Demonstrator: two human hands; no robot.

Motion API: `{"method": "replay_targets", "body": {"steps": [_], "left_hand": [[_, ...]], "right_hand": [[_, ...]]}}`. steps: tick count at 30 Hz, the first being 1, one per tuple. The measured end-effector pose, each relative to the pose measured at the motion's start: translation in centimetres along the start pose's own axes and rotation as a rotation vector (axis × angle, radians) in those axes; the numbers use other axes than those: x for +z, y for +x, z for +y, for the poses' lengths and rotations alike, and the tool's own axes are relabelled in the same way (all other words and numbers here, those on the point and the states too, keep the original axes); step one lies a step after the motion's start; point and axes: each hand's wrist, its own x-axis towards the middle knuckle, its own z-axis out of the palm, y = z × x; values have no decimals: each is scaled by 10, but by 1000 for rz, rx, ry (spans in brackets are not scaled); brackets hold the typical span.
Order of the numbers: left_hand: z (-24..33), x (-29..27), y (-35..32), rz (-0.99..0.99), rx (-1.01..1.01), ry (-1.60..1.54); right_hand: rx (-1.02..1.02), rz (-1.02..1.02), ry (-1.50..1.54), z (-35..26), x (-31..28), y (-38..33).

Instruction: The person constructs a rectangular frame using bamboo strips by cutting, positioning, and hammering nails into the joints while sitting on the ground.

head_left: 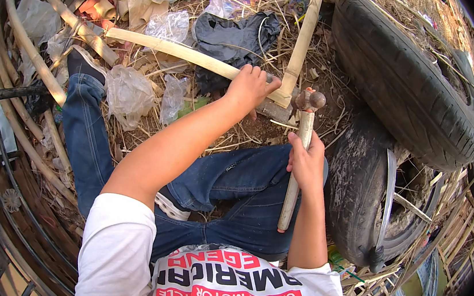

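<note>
My left hand (249,90) is closed round the right end of a split bamboo strip (178,51), which runs off to the left. A second bamboo piece (302,39) comes down from the top edge. Its lower end lies by my left fingertips, on a grey block (275,110) partly hidden by that hand. My right hand (307,162) grips a hammer (290,205) midway along its pale handle. The hammer's rusty, rounded head (310,100) points away from me, just right of the block and apart from my left hand.
Two worn tyres (394,78) lie stacked at the right, with a curved blade (386,204) resting against the lower one. Bamboo poles (32,63) line the left side. Plastic bags, including a black one (231,35), and dry straw litter the ground. My bent legs (228,176) lie close below the hands.
</note>
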Motion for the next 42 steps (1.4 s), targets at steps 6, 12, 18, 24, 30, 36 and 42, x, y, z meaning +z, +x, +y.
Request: {"method": "replay_targets", "body": {"steps": [6, 12, 18, 24, 30, 36, 42], "left_hand": [[1, -2, 1, -16, -23, -27], [6, -7, 0, -46, -53, 6], [7, -8, -1, -37, -81, 24], [6, -7, -2, -11, -81, 4], [5, -3, -5, 33, -78, -60], [8, -1, -5, 35, -116, -37], [15, 1, -4, -5, -165, -2]], "right_hand": [[18, 2, 44, -3, -3, 0], [10, -11, 49, 0, -2, 0], [-20, -6, 34, -1, 3, 1], [-15, -8, 31, -8, 4, 2], [-10, -9, 64, -2, 4, 6], [-16, -15, 54, -1, 7, 6], [0, -17, 52, -1, 7, 7]]}}
